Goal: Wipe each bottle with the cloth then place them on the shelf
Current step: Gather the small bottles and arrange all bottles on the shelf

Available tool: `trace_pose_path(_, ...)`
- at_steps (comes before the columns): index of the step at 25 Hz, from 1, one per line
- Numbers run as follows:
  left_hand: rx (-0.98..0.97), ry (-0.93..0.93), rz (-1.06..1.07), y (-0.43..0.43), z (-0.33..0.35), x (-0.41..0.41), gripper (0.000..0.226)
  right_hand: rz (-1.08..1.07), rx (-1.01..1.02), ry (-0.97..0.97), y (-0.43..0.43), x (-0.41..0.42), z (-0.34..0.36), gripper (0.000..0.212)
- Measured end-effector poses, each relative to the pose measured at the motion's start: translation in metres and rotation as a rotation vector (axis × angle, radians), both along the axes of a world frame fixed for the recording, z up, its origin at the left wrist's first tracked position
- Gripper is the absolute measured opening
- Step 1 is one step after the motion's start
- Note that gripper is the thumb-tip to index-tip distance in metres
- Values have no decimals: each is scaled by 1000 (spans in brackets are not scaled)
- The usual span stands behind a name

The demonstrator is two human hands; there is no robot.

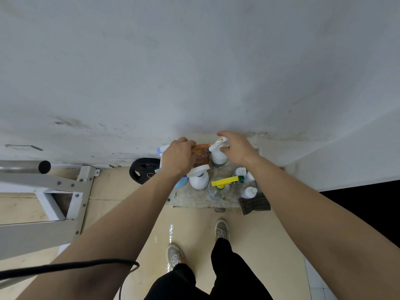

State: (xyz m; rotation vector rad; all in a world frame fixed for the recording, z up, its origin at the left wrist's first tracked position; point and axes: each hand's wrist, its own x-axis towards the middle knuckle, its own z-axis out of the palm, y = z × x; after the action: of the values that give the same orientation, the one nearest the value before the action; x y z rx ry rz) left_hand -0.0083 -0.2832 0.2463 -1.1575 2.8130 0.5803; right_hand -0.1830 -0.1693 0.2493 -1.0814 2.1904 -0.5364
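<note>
As a person leans over a low stone slab (pixel 194 199) set against the wall (pixel 194 72), both hands are down among a cluster of upright bottles at its far side. The left hand (pixel 178 158) is wrapped around the upper part of an amber bottle (pixel 202 159), knuckles toward the camera. The right hand (pixel 237 149) arches over the trigger head of a white spray bottle (pixel 217 155), fingers above and thumb below; how firm that hold is cannot be told. Both bottles stand touching the slab, side by side, long axes vertical, so either would come away straight up.

What the next move turns on is the cloth (pixel 256 203): a dark, crumpled piece draped over the slab's near right corner, well apart from both hands and on the person's side of them. It lies below the right forearm, so the right hand is plainly the nearer one, and would have to draw back toward the body, past a clear bottle with a yellow trigger (pixel 217 189), to reach it. Wiping appears not yet begun on either bottle, since no hand holds the cloth.
</note>
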Motion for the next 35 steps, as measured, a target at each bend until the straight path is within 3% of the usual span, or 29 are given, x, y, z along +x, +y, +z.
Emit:
trace_pose_path(3,2,66,42,10,8,0,30,-175,-4,-66,15,7,4,59)
trace_pose_path(6,64,117,-32,26,12,2,15,-262,-7,-68,45,18,7,37)
trace_pose_path(10,101,157,-128,50,10,11,16,69,67,-75,75,38,13,7)
trace_pose_path(12,12,105,-95,54,8,14,25,237,115,66,75,46,14,8)
trace_pose_path(15,-69,-64,-81,51,4,17,31,275,142,269,68,54,13,6)
trace_pose_path(21,-98,-141,-41,40,-2,27,19,-40,195,171,60,61,9,27)
trace_pose_path(29,-130,-157,-98,32,-3,30,15,-653,109,-235,46,60,8,22)
trace_pose_path(35,-160,-163,-88,32,-3,33,12,-907,28,-480,39,68,-2,22)
